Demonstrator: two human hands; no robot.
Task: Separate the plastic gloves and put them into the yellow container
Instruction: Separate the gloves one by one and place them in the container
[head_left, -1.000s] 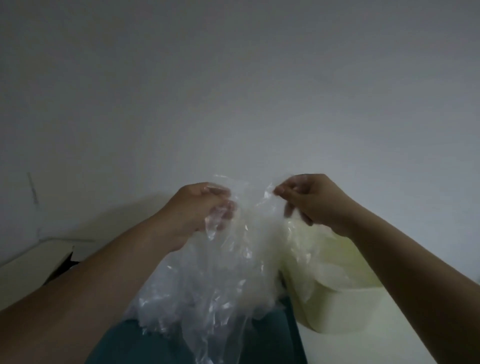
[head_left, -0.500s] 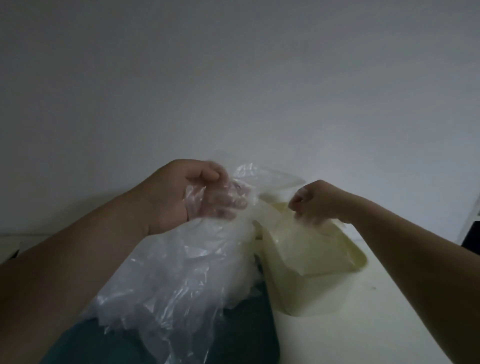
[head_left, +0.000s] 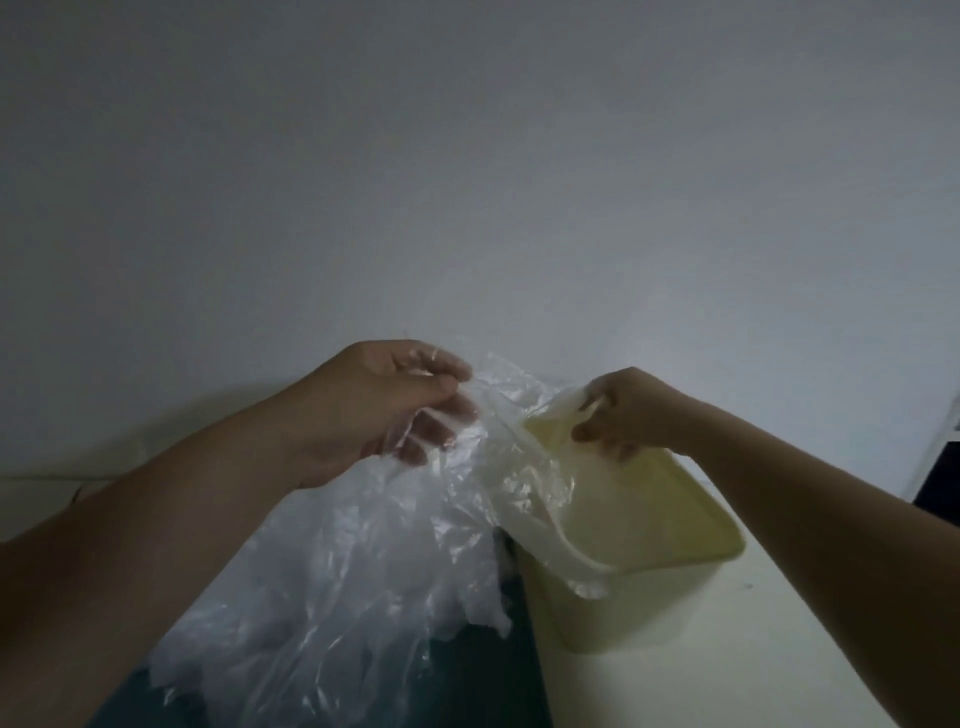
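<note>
My left hand (head_left: 384, 410) grips the top of a bunch of clear plastic gloves (head_left: 337, 587), which hangs down over a dark teal surface. To the right, my right hand (head_left: 623, 410) pinches a single thin plastic glove (head_left: 540, 499); this one drapes over the near left rim and into the pale yellow container (head_left: 691, 540). The container stands on the pale table just right of the bunch. The single glove still touches the bunch near my left fingers.
A plain grey wall fills the upper view. The dark teal surface (head_left: 467, 675) lies under the gloves at the bottom. The pale tabletop (head_left: 779, 649) stretches right of the container. A dark object (head_left: 940, 478) shows at the right edge.
My right hand has moved a little right and lower over the container, drawing one glove away from the bunch. My left hand kept its hold on the bunch.
</note>
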